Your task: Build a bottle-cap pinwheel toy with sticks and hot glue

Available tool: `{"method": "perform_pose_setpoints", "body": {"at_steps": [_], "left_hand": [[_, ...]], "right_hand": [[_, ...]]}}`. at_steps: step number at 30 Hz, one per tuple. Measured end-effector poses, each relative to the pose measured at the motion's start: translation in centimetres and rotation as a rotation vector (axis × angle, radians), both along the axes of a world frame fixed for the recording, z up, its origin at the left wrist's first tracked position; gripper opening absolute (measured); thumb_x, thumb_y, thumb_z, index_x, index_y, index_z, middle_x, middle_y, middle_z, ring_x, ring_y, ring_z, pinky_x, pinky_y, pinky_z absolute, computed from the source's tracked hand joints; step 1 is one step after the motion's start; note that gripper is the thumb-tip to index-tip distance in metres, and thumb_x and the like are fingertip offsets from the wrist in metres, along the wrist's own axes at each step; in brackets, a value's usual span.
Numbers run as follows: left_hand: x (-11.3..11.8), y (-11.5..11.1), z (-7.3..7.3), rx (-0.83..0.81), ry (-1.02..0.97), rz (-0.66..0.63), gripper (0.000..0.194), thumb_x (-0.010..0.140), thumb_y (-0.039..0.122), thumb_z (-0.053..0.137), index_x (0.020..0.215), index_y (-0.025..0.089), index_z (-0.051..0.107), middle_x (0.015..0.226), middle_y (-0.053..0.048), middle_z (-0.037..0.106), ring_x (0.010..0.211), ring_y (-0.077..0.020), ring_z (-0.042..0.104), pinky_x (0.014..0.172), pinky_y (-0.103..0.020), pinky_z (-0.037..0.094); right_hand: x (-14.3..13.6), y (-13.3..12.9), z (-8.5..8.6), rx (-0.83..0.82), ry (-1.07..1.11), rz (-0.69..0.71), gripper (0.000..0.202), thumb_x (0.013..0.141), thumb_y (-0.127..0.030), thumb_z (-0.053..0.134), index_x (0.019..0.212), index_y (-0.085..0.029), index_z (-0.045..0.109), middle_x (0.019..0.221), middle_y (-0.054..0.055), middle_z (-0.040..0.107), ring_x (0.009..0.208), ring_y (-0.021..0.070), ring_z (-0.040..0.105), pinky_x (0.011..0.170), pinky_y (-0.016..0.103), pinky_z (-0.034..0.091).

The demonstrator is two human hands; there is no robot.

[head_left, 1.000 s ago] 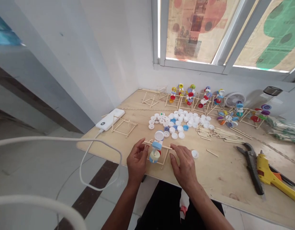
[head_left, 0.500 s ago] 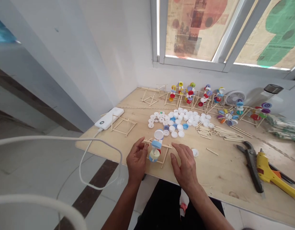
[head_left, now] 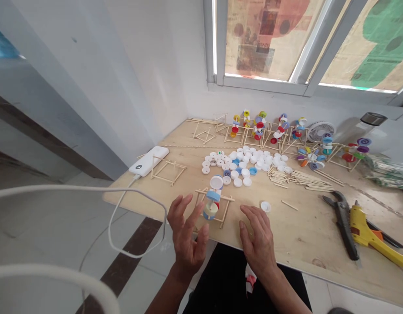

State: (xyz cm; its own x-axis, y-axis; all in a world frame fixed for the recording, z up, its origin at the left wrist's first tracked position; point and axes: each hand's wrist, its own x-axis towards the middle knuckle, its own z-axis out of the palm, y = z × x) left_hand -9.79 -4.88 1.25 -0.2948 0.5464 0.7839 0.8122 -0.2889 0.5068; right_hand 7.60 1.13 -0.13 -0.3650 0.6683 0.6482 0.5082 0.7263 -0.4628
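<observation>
A stick frame (head_left: 225,211) with a wheel of bottle caps (head_left: 213,196) in blue, white, red and pale yellow stands near the table's front edge. Just left of it is my left hand (head_left: 188,233), fingers spread and holding nothing; its index fingertip is close to the wheel, and whether they touch is unclear. My right hand (head_left: 258,237) is to the right of the frame, palm down, thumb apart from the fingers, with nothing in it. One white cap (head_left: 265,206) lies beyond its fingertips.
White and blue caps (head_left: 247,162) lie mid-table beside loose sticks (head_left: 309,180). Finished cap wheels (head_left: 259,125) line the back. A yellow glue gun (head_left: 363,226) and black cutters (head_left: 343,226) lie at right. A white power bank (head_left: 149,161) with a cable sits left, near another stick frame (head_left: 169,171).
My left hand has let go of the stick frame and moved back toward the table edge, its fingers spreading. My right hand has drawn slightly away to the right and down.
</observation>
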Motion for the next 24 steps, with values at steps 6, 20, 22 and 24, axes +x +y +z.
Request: {"method": "perform_pose_setpoints", "body": {"at_steps": [6, 20, 22, 24], "left_hand": [[-0.2, -0.4, -0.1, -0.034, 0.055, -0.001, 0.029, 0.082, 0.019, 0.049, 0.108, 0.021, 0.061, 0.132, -0.013, 0.049, 0.13, -0.0355, 0.034, 0.104, -0.058, 0.028], [-1.0, -0.3, -2.5, -0.048, -0.381, 0.086, 0.013, 0.089, 0.022, 0.046, 0.084, 0.018, 0.058, 0.095, -0.008, 0.062, 0.095, -0.0208, 0.059, 0.087, -0.037, 0.046], [-0.7, 0.3, -2.6, -0.07, -0.502, 0.052, 0.015, 0.09, 0.027, 0.046, 0.091, 0.018, 0.058, 0.097, -0.008, 0.061, 0.094, -0.0198, 0.059, 0.086, -0.035, 0.047], [-0.3, 0.7, -2.7, -0.068, -0.577, 0.042, 0.016, 0.09, 0.029, 0.048, 0.094, 0.018, 0.059, 0.098, -0.007, 0.061, 0.096, -0.0191, 0.059, 0.087, -0.033, 0.047]], "right_hand": [[0.7, -0.3, -0.4, -0.021, 0.003, 0.002, 0.036, 0.087, -0.013, 0.047, 0.122, -0.019, 0.051, 0.111, 0.011, 0.063, 0.107, 0.0244, 0.055, 0.091, 0.046, 0.045], [0.9, -0.6, -0.9, -0.094, -0.007, -0.021, 0.031, 0.088, -0.015, 0.047, 0.118, -0.019, 0.054, 0.108, 0.009, 0.065, 0.106, 0.0232, 0.056, 0.091, 0.044, 0.046], [0.8, -0.7, -0.9, -0.105, -0.009, -0.019, 0.031, 0.088, -0.016, 0.047, 0.117, -0.019, 0.055, 0.108, 0.009, 0.065, 0.106, 0.023, 0.056, 0.091, 0.044, 0.046], [0.8, -0.7, -0.8, -0.111, -0.006, -0.019, 0.03, 0.088, -0.016, 0.047, 0.117, -0.019, 0.055, 0.107, 0.009, 0.065, 0.105, 0.023, 0.057, 0.09, 0.043, 0.046]]}}
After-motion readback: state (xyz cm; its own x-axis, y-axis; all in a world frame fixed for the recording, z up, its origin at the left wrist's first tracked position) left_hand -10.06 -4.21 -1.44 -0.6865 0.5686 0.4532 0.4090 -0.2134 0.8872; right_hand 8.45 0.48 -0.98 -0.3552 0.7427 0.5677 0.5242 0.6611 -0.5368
